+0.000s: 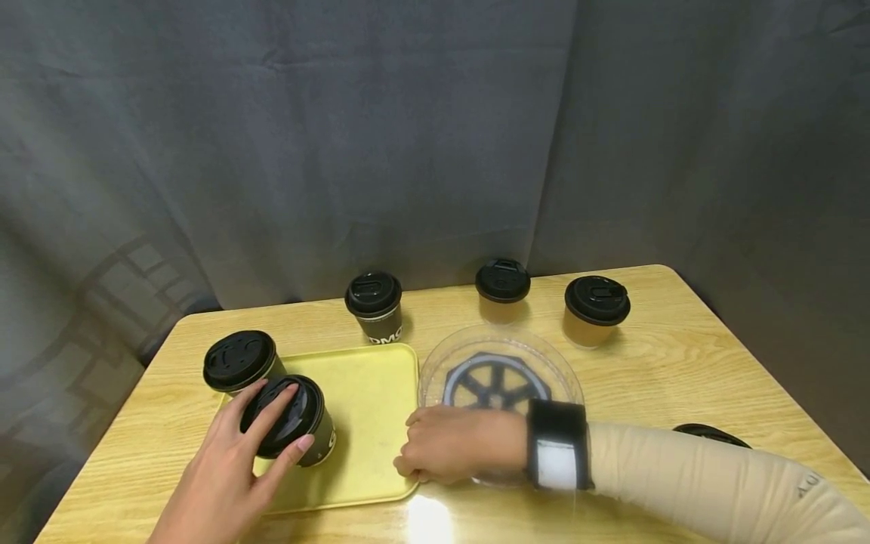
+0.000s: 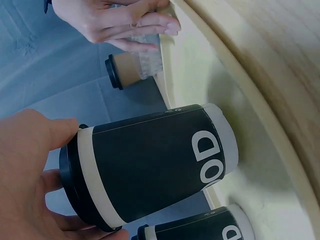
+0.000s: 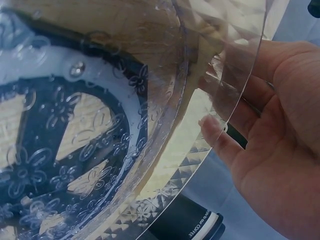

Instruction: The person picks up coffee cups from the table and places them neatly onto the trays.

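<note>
My left hand holds a dark paper coffee cup by its black lid, thumb and fingers spread around the lid's rim. In the left wrist view the cup's base is close over the yellow tray. A second dark cup stands just behind it at the tray's left corner. My right hand is at the near left side of a round clear plastic tray. Its thumb overlaps the patterned rim, and the other fingers show through the plastic, beside the yellow tray's right edge.
A spoked wheel-like base shows under the clear tray. Behind stand a dark lidded cup and two brown lidded cups, one centre, one right. Another black lid peeks out behind the right sleeve. A grey curtain hangs behind.
</note>
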Available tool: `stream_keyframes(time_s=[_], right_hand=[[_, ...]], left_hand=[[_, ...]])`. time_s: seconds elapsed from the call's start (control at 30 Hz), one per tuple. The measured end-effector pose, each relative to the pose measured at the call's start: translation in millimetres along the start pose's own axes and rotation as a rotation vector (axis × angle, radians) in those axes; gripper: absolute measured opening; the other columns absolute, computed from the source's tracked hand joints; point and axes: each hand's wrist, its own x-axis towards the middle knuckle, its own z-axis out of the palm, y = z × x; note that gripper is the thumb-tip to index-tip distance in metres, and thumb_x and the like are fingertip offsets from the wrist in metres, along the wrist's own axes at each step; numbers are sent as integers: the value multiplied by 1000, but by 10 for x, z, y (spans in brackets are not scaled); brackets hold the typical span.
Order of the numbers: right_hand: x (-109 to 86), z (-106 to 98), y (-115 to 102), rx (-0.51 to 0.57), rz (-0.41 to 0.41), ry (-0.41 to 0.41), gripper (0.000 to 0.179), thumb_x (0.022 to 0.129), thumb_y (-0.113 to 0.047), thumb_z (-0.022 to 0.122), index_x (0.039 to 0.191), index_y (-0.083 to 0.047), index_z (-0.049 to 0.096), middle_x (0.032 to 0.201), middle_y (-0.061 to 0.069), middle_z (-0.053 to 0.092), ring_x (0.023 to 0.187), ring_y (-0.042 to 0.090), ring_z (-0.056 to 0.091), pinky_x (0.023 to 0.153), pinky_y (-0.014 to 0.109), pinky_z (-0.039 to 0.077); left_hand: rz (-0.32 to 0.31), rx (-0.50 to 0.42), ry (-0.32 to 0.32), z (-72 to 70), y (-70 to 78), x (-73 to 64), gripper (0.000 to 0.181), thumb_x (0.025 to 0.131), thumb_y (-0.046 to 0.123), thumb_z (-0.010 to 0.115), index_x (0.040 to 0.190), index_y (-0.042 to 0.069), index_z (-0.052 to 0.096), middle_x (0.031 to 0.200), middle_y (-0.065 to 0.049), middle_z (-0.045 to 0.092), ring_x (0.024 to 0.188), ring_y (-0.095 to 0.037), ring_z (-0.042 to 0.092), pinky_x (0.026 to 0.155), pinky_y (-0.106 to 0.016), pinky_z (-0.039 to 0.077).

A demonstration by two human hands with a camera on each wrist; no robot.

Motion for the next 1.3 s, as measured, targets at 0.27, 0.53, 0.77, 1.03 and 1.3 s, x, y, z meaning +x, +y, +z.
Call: stream_keyframes(time_s=[0.27, 0.53, 0.77, 1.03, 1.3], right_hand=[[4, 13, 7, 0, -9, 13, 35, 91, -18, 60, 67, -24, 35, 55, -13, 28, 49, 2, 23, 91, 16, 42], [15, 11, -8, -16, -21, 22, 34, 91, -19, 59, 66, -25, 37, 55, -14, 28, 49, 2, 23, 84, 14, 40], [10, 16, 1, -17, -10, 20, 33, 91, -20, 59, 66, -25, 39, 55, -13, 28, 49, 3, 23, 82, 14, 39], [-19, 7, 20, -17, -18, 53, 35, 90, -18, 59, 66, -24, 35, 55, -12, 28, 50, 3, 23, 87, 16, 42], [-10, 7, 13, 9, -14, 30, 36, 90, -16, 59, 65, -24, 34, 56, -13, 27, 50, 2, 23, 88, 15, 41]], left_hand=[[-33, 37, -81, 44, 27, -14, 60, 85, 48, 71, 137, 23, 56, 140, -23, 45, 120, -44, 50, 82, -64, 48], [-24, 41, -69, 45, 11, -50, 59, 86, 45, 71, 138, 22, 56, 139, -23, 46, 119, -44, 51, 81, -64, 49], [-28, 42, -36, 93, 14, -74, 60, 84, 45, 73, 137, 22, 56, 138, -24, 46, 117, -45, 52, 79, -64, 48], [16, 46, 56, 131, 36, -58, 62, 79, 41, 78, 135, 21, 57, 132, -26, 51, 110, -43, 57, 75, -60, 50], [-12, 61, -2, 109, 24, -62, 62, 81, 46, 75, 135, 21, 57, 136, -24, 49, 110, -46, 58, 76, -62, 50]])
